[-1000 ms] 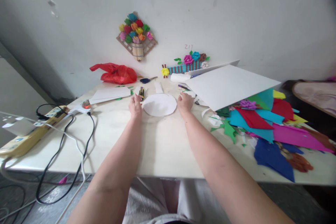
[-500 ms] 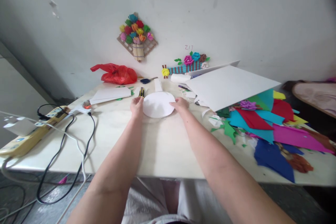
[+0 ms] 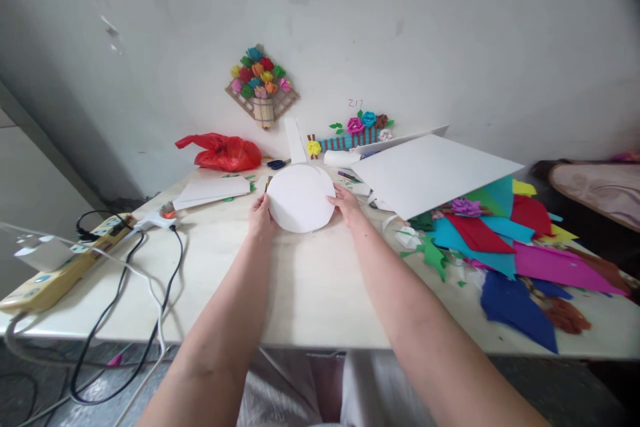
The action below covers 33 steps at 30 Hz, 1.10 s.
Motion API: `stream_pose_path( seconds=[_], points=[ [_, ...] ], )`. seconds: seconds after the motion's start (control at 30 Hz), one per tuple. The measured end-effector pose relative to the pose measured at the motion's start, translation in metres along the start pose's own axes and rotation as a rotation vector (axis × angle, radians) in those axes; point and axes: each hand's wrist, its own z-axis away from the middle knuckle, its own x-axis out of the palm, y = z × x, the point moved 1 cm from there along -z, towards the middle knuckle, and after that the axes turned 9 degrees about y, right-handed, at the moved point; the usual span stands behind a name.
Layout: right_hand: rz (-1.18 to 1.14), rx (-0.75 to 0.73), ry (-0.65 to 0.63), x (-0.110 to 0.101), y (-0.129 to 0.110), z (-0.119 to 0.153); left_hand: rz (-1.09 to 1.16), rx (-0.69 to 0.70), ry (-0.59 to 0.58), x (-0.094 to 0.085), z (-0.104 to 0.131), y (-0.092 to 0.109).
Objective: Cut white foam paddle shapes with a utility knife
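A round white board (image 3: 301, 200), stiff like card, is held between my two hands over the table, its broad face tilted towards me. My left hand (image 3: 261, 217) grips its left edge, fingers partly behind it. On the opposite edge, my right hand (image 3: 346, 205) pinches the board with the thumb in front. Behind its top edge rises a narrow white strip (image 3: 295, 140); whether the two are joined I cannot tell. Just beyond my left fingers a yellow and black utility knife (image 3: 269, 183) is mostly hidden. Dark-handled scissors (image 3: 276, 164) lie farther back.
A large white board (image 3: 435, 170) leans over coloured felt scraps (image 3: 480, 240) on the right. White sheets (image 3: 213, 190) and a red plastic bag (image 3: 225, 151) lie back left. A power strip (image 3: 65, 267) with trailing cables occupies the left edge. Flower crafts (image 3: 261, 83) adorn the wall.
The round board has been lifted and tipped more upright, so its face looks rounder. The strip behind it now stands higher, and the knife is more covered. Both hands keep hold.
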Motion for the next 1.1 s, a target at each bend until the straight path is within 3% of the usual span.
stream_pose_path(
  seconds=[0.27,0.53,0.73,1.1],
  points=[
    [0.027,0.009,0.011,0.000,0.001,-0.001,-0.041,-0.031,-0.021,0.002,0.006,0.005],
    [0.014,-0.007,0.076,0.001,-0.004,0.000,-0.103,-0.185,-0.240,0.004,0.019,0.002],
    [0.012,0.008,0.133,0.002,-0.003,-0.002,-0.125,-0.183,-0.213,0.007,0.019,0.001],
    [-0.323,0.067,0.470,-0.014,-0.011,-0.022,-0.144,-0.163,-0.102,0.008,0.019,0.005]
  ],
)
